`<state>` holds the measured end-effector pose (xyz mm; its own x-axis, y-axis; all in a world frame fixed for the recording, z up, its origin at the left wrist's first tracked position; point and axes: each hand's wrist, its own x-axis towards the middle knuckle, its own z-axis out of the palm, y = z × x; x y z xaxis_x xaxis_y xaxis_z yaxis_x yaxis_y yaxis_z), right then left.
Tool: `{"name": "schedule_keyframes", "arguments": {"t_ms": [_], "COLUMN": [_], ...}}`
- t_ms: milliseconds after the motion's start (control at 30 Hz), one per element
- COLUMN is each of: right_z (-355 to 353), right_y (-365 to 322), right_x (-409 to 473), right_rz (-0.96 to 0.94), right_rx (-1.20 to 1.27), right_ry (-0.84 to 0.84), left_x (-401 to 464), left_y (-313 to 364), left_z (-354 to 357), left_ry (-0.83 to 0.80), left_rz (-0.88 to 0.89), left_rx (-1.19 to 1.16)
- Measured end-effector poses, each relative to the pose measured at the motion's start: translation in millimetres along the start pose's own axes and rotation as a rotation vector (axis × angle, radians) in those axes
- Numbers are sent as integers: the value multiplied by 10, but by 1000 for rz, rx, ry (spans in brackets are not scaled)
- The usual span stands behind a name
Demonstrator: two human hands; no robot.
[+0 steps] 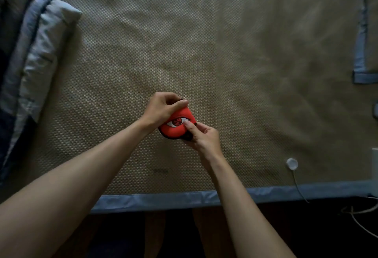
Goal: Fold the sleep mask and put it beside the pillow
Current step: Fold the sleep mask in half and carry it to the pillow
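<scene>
The red sleep mask (177, 123), folded and printed with a cartoon eye but no legible writing, is held above the woven bed mat (184, 43), well right of the grey-blue pillow (38, 49). The left hand (163, 108) pinches its upper edge; the right hand (201, 135) is clamped on its lower right corner. A round white disc (292, 163) with a cable lies right of the mask near the mat's blue border (163, 199).

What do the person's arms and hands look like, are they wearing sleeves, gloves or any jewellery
Both forearms are bare up to the frame edge, with no sleeves in view. The left hand and right hand are ungloved, with no rings, watch or bracelets visible. Fingernails look short and unpainted.
</scene>
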<state>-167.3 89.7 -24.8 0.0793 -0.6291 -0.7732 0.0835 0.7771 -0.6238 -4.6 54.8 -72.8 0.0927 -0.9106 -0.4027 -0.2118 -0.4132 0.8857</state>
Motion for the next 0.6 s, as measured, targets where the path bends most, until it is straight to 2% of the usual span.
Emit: {"name": "schedule_keyframes", "arguments": {"t_ms": [67,167,233,300,367,433,500,600], "right_z": [-17,-96,-164,-224,-256,-263,-246,-177], "right_y": [-2,-26,-81,-149,-219,-272,-303,-238], "right_x": [22,44,54,62,60,84,140,190], "right_rz": [-38,-88,-134,-226,-339,-479,-560,-504], "right_rx": [-28,-129,-242,-360,-416,-553,-743,-825], "right_ry": [8,7,-8,-11,-10,10,64,66], "left_x": [-43,-89,-87,-68,-72,-114,-185,-316], "left_y": [-13,6,60,129,187,183,122,-71], "left_z": [-32,-177,-293,-379,-417,-391,-315,-177], "left_ry": [-93,-328,-447,-488,-410,-242,-80,25], "left_rz": [-53,-158,-162,-81,72,188,219,164], "left_rx": [-68,-187,-136,-25,86,123,110,167]}}
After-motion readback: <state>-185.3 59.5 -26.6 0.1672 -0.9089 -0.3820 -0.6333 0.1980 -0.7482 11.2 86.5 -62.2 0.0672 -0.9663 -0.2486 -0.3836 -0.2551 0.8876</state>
